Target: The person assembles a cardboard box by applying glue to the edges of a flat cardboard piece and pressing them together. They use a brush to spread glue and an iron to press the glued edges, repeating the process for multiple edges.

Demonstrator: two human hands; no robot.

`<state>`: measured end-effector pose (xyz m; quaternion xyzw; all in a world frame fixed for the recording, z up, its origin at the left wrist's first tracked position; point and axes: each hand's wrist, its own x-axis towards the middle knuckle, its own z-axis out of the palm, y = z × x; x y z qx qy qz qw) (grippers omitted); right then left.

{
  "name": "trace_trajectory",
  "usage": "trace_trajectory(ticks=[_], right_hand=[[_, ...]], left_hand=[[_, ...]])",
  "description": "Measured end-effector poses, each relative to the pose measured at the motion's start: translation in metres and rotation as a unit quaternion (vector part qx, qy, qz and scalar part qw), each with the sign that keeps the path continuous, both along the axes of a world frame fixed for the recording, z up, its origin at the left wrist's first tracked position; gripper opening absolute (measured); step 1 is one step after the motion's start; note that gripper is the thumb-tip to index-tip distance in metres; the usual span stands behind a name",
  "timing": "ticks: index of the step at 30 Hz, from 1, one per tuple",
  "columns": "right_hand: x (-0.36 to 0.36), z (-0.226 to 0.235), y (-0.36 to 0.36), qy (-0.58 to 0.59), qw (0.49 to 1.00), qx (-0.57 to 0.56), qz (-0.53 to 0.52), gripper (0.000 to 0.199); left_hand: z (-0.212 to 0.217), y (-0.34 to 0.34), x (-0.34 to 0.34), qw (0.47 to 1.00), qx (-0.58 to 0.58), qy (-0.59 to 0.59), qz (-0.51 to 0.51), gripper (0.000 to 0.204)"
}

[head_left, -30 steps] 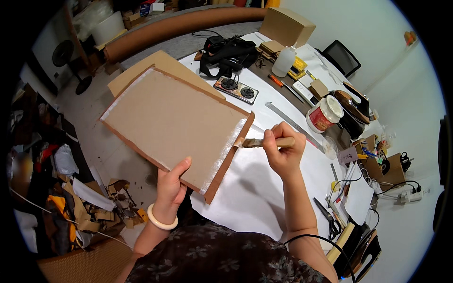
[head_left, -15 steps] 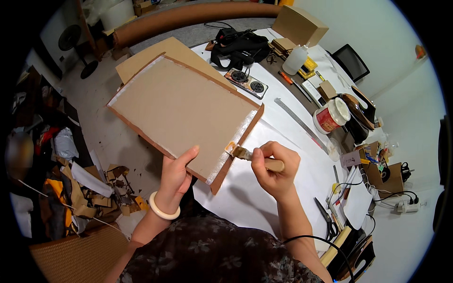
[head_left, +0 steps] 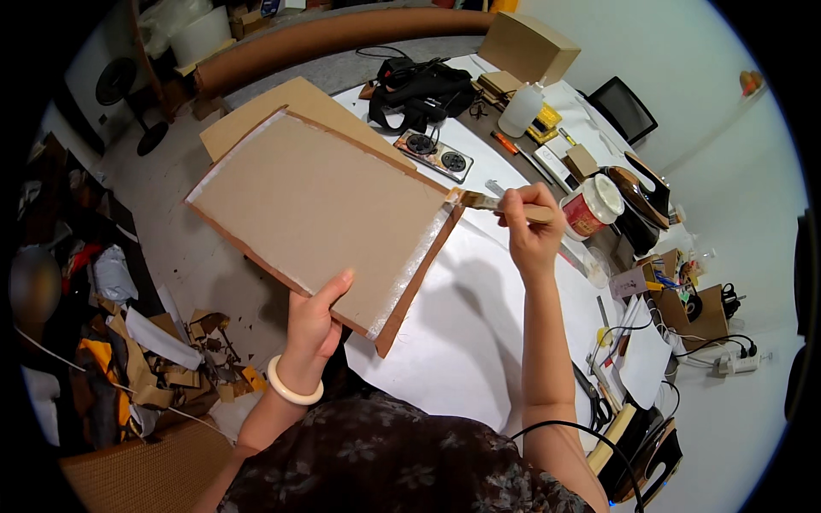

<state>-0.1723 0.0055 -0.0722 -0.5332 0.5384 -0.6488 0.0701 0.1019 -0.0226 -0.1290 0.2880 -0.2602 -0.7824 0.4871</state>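
Note:
My left hand [head_left: 318,321] grips a tan board [head_left: 321,214] by its near edge, thumb on top and fingers hidden beneath. Brown covering material borders the board; along its right side a flap [head_left: 416,295] stands out past the edge. A strip of whitish wet paste [head_left: 412,272] runs along the board's right margin. My right hand [head_left: 534,227] is closed round the wooden handle of a flat brush [head_left: 479,200]. The bristles touch the board's far right corner, with some white paste on them.
White paper [head_left: 462,368] covers the table under the board. To the right stand an open white jar [head_left: 593,208], a squeeze bottle [head_left: 522,109] and black scissors [head_left: 596,402]. A power strip [head_left: 434,156] and black bag [head_left: 419,92] lie beyond. Scraps [head_left: 162,350] litter the left side.
My right hand has moved the brush away from me along the board's right margin, from near its middle to the far corner. My left hand keeps its hold on the board.

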Motion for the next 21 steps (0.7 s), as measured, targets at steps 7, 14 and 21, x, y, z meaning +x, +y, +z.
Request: trace_trajectory(ticks=[7, 14, 21], right_hand=[[-0.014, -0.016, 0.0, -0.015, 1.0, -0.014, -0.006, 0.024], [-0.013, -0.008, -0.007, 0.023, 1.0, -0.02, -0.002, 0.028], [-0.019, 0.001, -0.014, 0.024, 1.0, -0.005, 0.012, 0.029]], left_hand=[[0.0, 0.001, 0.001, 1.0, -0.006, 0.004, 0.008, 0.047], [0.002, 0.002, 0.001, 1.0, -0.005, 0.005, 0.004, 0.05], [-0.001, 0.0, -0.001, 1.0, -0.004, 0.012, -0.001, 0.05]])
